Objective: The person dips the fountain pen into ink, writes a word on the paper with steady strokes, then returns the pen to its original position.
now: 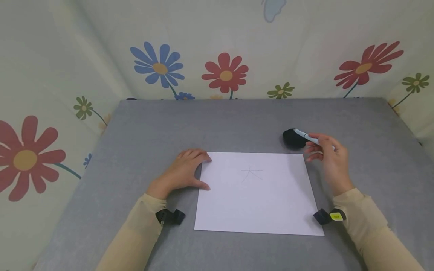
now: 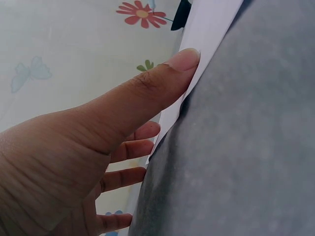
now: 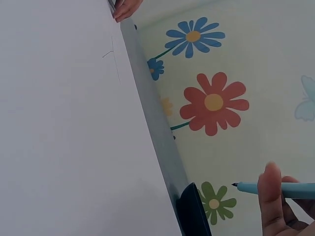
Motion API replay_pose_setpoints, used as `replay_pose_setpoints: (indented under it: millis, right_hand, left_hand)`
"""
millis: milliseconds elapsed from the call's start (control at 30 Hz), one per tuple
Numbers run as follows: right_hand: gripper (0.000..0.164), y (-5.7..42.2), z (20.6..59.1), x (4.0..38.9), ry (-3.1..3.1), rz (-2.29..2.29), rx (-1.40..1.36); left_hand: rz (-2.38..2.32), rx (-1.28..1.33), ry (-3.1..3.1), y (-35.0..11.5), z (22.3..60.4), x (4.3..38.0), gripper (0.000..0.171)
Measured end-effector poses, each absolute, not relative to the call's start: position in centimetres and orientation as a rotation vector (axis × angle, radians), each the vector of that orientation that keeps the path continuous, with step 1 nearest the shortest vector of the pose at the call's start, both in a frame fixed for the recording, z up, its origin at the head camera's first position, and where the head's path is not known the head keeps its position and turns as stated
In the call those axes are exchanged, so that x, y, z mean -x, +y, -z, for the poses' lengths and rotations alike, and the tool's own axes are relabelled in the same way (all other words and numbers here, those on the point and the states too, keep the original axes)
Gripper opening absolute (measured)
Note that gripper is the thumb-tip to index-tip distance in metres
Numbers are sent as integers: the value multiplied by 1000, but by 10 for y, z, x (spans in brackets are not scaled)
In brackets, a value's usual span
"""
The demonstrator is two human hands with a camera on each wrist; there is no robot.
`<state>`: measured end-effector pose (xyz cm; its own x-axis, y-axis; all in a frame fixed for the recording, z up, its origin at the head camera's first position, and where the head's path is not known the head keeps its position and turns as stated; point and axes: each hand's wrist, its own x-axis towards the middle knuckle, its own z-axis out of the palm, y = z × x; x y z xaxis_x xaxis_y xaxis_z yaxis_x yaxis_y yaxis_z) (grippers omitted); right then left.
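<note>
A sheet of white paper (image 1: 254,207) lies on the grey table, with a few thin pen strokes (image 1: 252,170) near its top: a horizontal line crossed by slanting ones. Fingers spread, my left hand (image 1: 183,169) rests at the sheet's upper left edge. Its thumb (image 2: 182,61) lies on the paper in the left wrist view. Beyond the upper right corner, my right hand (image 1: 330,158) pinches a light blue pen (image 3: 248,188) between thumb and fingers, its dark tip off the paper. Just behind the pen sits a rounded black object (image 1: 292,139), its kind unclear.
The grey tabletop (image 1: 203,120) reaches back to a pale curtain or wall covering (image 1: 305,45) printed with flowers. More of this covering stands along the left and right sides. Wrist cameras (image 1: 322,217) are strapped over both sleeves.
</note>
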<state>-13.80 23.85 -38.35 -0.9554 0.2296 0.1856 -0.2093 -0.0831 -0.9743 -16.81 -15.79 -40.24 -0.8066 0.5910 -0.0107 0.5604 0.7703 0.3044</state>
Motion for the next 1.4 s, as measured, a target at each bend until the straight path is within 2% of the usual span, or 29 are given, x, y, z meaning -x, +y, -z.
replay_pose_setpoints:
  millis: [133, 500, 867, 1100, 1400]
  right_hand:
    - [34, 240, 384, 138, -1852, -2143, -22]
    - [21, 244, 386, 142, -1860, -2125, 112]
    - [24, 249, 391, 144, -1884, -2074, 312]
    - [15, 253, 397, 148, -1890, -2030, 436]
    - [11, 256, 407, 152, -1929, -2000, 529]
  left_hand:
    - [-441, -935, 2858, -158, 404, 169, 83]
    - [-434, -937, 2858, -158, 405, 169, 83]
    - [-430, -933, 2858, -158, 405, 170, 83]
    - [-418, -930, 2864, -158, 406, 170, 83]
    - [-424, -912, 2851, -157, 404, 169, 83]
